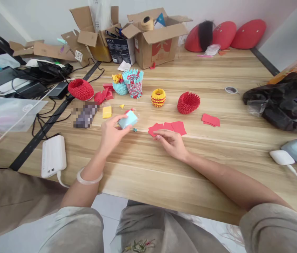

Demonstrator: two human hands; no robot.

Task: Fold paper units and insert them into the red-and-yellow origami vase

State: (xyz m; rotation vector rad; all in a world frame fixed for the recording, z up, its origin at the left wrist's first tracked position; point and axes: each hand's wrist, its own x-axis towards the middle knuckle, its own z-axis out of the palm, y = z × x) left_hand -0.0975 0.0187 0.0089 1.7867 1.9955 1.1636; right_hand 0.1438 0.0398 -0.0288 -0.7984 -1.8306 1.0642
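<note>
My left hand (111, 134) grips a small packet of light blue paper (128, 119) in clear wrap, between thumb and fingers, just above the table. My right hand (173, 144) is beside a spread of red paper rectangles (178, 127), its fingers stretched out over their near left edge. I see nothing held in it. Left of the blue packet lies a yellow paper packet (106, 112). A small yellow folded triangle (122, 106) and a tiny blue folded piece (134, 129) lie close by. Further right rests another small stack of red paper (211, 119).
Behind my hands stand a blue-and-red folded-paper vase (133, 83), a yellow-and-red paper bowl (158, 98) and red paper bowls (188, 103). Cardboard boxes (159, 45) line the wall. A white power bank (54, 156) and cables are at left, a black bag (282, 102) at right.
</note>
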